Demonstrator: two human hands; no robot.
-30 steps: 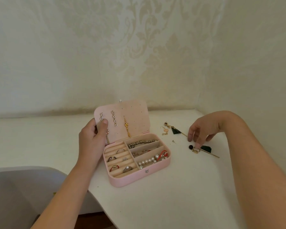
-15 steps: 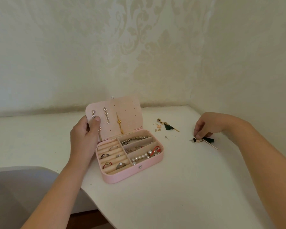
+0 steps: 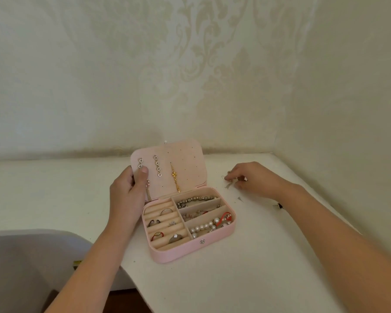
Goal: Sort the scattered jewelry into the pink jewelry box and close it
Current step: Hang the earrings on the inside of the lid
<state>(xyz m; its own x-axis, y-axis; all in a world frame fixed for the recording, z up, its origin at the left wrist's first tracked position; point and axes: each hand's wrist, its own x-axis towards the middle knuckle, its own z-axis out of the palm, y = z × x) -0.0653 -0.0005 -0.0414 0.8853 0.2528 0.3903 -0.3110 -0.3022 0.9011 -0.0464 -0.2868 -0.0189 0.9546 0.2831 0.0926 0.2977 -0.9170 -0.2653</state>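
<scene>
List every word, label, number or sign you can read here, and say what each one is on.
None can be read. The pink jewelry box shows no lettering on its lid or its front snap. The wallpaper has only a floral pattern. A yellow-edged thing at the chair is too small to read.

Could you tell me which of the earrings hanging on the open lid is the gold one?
The gold drop earring, rightmost of those hanging on the pink jewelry box's open lid; the others, nearer the left hand, are silver with clear stones.
</scene>
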